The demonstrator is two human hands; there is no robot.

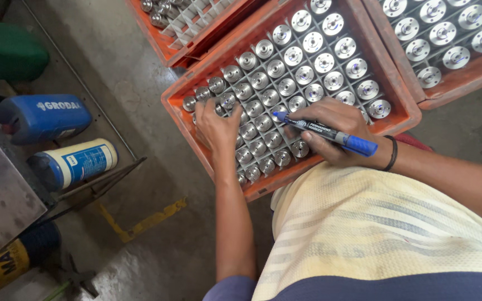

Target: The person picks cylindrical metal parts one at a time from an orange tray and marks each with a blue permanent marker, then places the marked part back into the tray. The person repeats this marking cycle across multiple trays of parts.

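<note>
Crowding the concrete floor are two more orange crates of metal parts, plus a blue jug and a white-blue bottle at left. Orange crate w/ divider grid holds round steel flanged parts, upright, flat faces up. Left hand rests on the parts at the crate's left corner, fingers curled, grasping nothing I can tell. Right hand is clenched round a blue marker; long axis runs left-right, tip pointing left, just over a part near the crate's front edge.
</note>
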